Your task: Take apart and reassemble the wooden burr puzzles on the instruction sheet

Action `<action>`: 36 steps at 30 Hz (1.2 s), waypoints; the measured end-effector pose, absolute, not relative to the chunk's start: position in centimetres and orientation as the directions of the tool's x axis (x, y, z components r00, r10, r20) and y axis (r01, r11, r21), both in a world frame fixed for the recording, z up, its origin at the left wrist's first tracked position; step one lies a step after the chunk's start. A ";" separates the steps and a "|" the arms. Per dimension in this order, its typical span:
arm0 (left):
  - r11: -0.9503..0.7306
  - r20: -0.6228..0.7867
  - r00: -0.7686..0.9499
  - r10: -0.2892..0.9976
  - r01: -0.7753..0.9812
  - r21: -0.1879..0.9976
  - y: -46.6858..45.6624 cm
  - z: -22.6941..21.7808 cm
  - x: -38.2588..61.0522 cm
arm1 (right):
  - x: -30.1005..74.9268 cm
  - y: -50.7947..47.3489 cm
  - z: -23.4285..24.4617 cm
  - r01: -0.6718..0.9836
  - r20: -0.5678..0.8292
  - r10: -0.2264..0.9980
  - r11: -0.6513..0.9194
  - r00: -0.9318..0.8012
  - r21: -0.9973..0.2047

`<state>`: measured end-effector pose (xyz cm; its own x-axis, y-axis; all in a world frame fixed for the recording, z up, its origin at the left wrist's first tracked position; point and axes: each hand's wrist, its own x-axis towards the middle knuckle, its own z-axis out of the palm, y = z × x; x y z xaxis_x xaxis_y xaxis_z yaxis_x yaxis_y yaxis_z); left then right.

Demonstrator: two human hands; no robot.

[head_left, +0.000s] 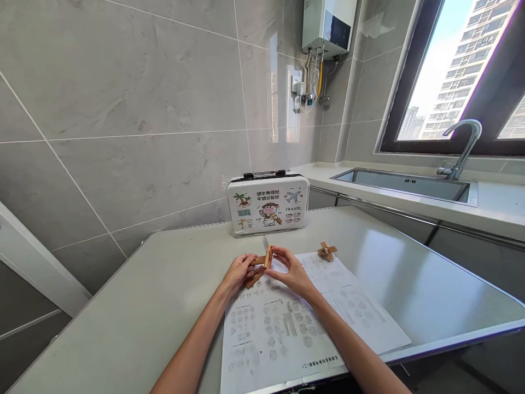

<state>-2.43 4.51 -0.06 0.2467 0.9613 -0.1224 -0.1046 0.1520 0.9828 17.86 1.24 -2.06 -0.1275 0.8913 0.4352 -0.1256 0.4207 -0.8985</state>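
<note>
In the middle of the head view, my left hand [238,271] pinches a light wooden puzzle piece [259,260] that points to the right. A darker wooden puzzle piece [254,278] slants below it, close to the left fingers; whether the hand grips it too is unclear. My right hand [293,272] holds an upright notched wooden puzzle piece [268,258] between thumb and fingers, against the ends of the other pieces. Both hands are just above a printed instruction sheet [283,345]. A cross-shaped wooden puzzle [327,251] sits at the sheet's far right corner.
A white case [268,210] with cartoon prints stands upright behind the hands, near the tiled wall. The pale table [172,306] has a chamfered far left corner. To the right is a counter with a sink [406,183] and a faucet [463,148].
</note>
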 end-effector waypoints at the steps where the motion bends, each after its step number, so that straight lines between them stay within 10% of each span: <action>1: 0.153 -0.124 0.248 0.961 -0.103 0.983 4.5 -0.1 -2.4 | 17.9 1.2 -2.1 -0.124 0.432 0.892 0.418 -0.133 -0.900; 36: 0.082 -0.077 0.200 0.977 -0.022 0.996 4.9 -1.2 -2.0 | 17.6 1.6 -3.6 0.020 0.510 0.847 0.518 -0.149 -0.855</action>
